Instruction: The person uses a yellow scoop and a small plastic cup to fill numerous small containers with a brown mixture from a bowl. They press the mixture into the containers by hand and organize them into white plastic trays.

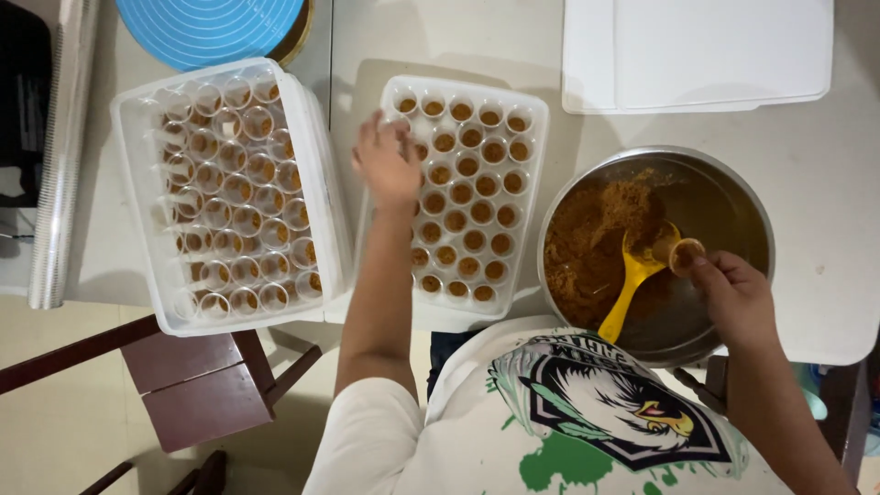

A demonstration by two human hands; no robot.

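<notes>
Scanning from the left edge: a foil-wrapped roll [62, 147] lies along the table side, a blue round mat [209, 27] sits at the top. Next, a clear plastic bin [147, 302] packed with small cups of brown filling, tilted on the table corner above a brown stool [197, 385]. Risk: this bin overhangs the edge; a nudge from the forearm could tip it off.

Centre: a white tray [532, 119] holds rows of small filled cups [467, 215]. Left hand [387, 165] rests over the tray's upper left corner, fingers curled together and pointing down onto the cups there; whether they pinch 1 cup cannot be told. Risk: cups stand touching each other, so lifting 1 could drag or topple neighbours and spill crumbs.

Right: a steel bowl [733, 197] holds loose brown crumb mixture [596, 238] heaped on its left half, with a yellow scoop [632, 284] leaning inside. Right hand [733, 293] hovers at the bowl's lower right rim, fingers clamped round 1 small filled cup [686, 255] held over the bowl beside the scoop. Risk: the cup is tipped toward the camera, so the filling could fall out. The bowl sits near the table edge; pressing on its rim might rock it. A white lid [697, 55] lies beyond.
</notes>
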